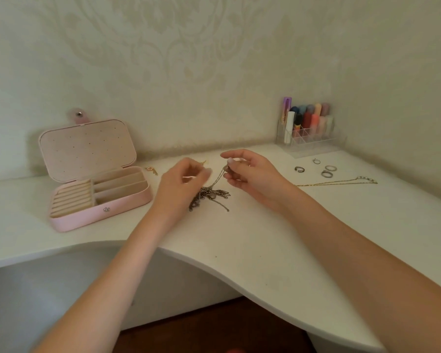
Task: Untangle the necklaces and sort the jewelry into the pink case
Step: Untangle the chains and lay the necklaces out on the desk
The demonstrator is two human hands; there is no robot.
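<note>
Head view: right hand (247,171) pinches a chain up from the tangle (209,197); left hand (186,179), fingers curled, blurry, grip unclear, hovers left of the tangle.

Left hand (186,179) motion-blurred, its fingertips smeared, grip unclear, tangle of necklaces (209,197) too fine to tell chains apart, its left part hidden behind that hand, small gold pieces (152,170) left of the tangle too small to identify, both forearms cut off by the bottom edge
</note>
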